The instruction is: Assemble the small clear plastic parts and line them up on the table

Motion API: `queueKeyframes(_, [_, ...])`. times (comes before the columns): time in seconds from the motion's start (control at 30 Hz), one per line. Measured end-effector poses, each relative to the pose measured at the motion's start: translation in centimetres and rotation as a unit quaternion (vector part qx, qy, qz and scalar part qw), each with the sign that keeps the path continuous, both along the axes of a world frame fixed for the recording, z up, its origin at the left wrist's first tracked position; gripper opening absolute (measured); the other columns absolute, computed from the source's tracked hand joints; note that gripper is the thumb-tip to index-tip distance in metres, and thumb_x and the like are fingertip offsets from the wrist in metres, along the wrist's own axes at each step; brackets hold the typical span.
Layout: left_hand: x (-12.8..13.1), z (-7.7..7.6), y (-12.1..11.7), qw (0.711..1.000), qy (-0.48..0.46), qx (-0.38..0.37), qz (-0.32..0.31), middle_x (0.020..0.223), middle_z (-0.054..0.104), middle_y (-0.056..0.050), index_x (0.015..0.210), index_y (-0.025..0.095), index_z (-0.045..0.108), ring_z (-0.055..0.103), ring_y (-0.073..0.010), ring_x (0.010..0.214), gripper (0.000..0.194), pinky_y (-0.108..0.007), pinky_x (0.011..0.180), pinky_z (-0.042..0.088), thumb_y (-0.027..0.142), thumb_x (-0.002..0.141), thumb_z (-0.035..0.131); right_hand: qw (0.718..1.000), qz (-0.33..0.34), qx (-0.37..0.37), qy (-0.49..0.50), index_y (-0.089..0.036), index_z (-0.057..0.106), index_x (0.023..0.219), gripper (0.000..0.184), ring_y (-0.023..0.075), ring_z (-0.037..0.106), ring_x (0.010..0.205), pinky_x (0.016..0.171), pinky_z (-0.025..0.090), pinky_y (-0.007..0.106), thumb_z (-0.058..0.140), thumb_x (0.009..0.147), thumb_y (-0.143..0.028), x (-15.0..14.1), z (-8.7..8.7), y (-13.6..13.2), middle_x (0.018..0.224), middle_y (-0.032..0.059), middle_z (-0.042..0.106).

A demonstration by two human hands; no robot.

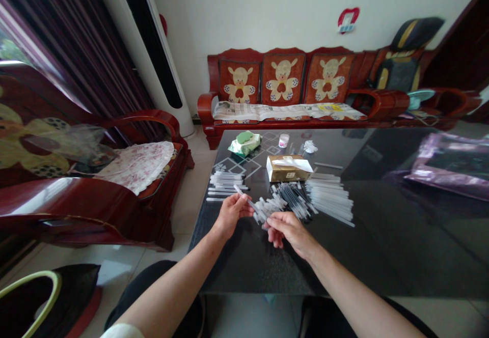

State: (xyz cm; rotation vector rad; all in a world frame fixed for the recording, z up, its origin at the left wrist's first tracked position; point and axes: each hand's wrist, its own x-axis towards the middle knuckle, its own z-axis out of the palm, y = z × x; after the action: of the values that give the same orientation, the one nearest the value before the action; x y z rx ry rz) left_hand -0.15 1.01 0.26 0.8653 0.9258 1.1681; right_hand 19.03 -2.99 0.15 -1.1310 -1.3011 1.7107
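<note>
I'm remotely judging the pale tube (239, 191) light, stiff and slick, best pinched mid-length; the left hand (232, 215) is gripping it between thumb and curled fingers, its near end pointing toward the right hand (287, 230), whose thumb and forefinger are pinching together, contents too hidden to tell

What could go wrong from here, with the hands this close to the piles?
The left hand holds a slim pale tube, which might slip from its grip. The right hand, close beside the small white pieces, could scatter them. The dark rods lie right beside the pale tubes, so those piles might mix.
</note>
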Motion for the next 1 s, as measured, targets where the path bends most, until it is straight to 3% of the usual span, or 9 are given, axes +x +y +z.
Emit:
queueKeyframes(0.1, [0.0, -0.1, 0.0, 1.000, 0.001, 0.000, -0.002, 0.066, 0.067, -0.005, 0.084, 0.011, 0.063, 0.065, -0.0128, 0.056, 0.039, -0.024, 0.058, 0.053, 0.046, 0.072, 0.073, 1.000, -0.022, -0.002, -0.002, -0.014, 0.058, 0.076, 0.039, 0.0086, 0.054, 0.038, 0.034, 0.033, 0.017, 0.068, 0.074, -0.052, 0.0, 0.1, 0.0, 0.057, 0.0010, 0.066])
queueKeyframes(0.27, [0.0, -0.1, 0.1, 1.000, -0.001, 0.002, -0.002, 0.066, 0.068, -0.005, 0.084, 0.011, 0.063, 0.064, -0.0126, 0.056, 0.039, -0.023, 0.057, 0.053, 0.046, 0.071, 0.074, 1.000, 0.010, -0.025, 0.008, -0.011, 0.063, 0.084, 0.050, 0.0094, 0.054, 0.037, 0.033, 0.034, 0.017, 0.050, 0.084, -0.059, 0.0, -0.1, -0.1, 0.056, 0.0036, 0.066])
queueKeyframes(0.53, [-0.1, 0.1, 0.2, 1.000, 0.001, 0.002, 0.000, 0.066, 0.068, -0.005, 0.085, 0.011, 0.063, 0.065, -0.0128, 0.057, 0.039, -0.023, 0.058, 0.053, 0.046, 0.072, 0.073, 0.999, -0.030, -0.011, -0.012, -0.015, 0.056, 0.075, 0.032, 0.0083, 0.053, 0.038, 0.034, 0.033, 0.017, 0.070, 0.071, -0.043, 0.2, 0.1, 0.0, 0.055, -0.0007, 0.065])
queueKeyframes(0.87, [-1.8, 0.7, 1.3, 0.998, -0.020, 0.003, 0.059, 0.061, 0.064, -0.002, 0.082, 0.010, 0.061, 0.063, -0.0114, 0.055, 0.040, -0.022, 0.057, 0.053, 0.045, 0.068, 0.077, 0.998, 0.022, 0.006, -0.051, -0.012, 0.062, 0.076, 0.036, 0.0085, 0.053, 0.039, 0.035, 0.033, 0.017, 0.061, 0.078, -0.048, 2.6, 1.0, 0.7, 0.057, 0.0024, 0.065])
queueKeyframes(0.93, [-1.9, 0.7, 1.4, 0.997, -0.024, 0.005, 0.070, 0.061, 0.064, -0.002, 0.081, 0.011, 0.061, 0.063, -0.0111, 0.055, 0.039, -0.021, 0.057, 0.053, 0.044, 0.068, 0.077, 0.997, -0.012, 0.020, -0.069, -0.012, 0.063, 0.079, 0.038, 0.0086, 0.052, 0.038, 0.034, 0.032, 0.017, 0.059, 0.079, -0.051, 3.9, 1.3, 1.3, 0.056, 0.0020, 0.064])
queueKeyframes(1.0, [-1.8, 0.5, 1.3, 0.997, -0.025, 0.001, 0.070, 0.061, 0.064, -0.002, 0.081, 0.011, 0.061, 0.063, -0.0110, 0.055, 0.039, -0.021, 0.056, 0.053, 0.044, 0.068, 0.077, 0.990, -0.092, 0.044, -0.102, -0.013, 0.063, 0.080, 0.039, 0.0082, 0.050, 0.037, 0.034, 0.031, 0.017, 0.058, 0.079, -0.052, 5.6, 1.4, 1.9, 0.054, 0.0007, 0.062])
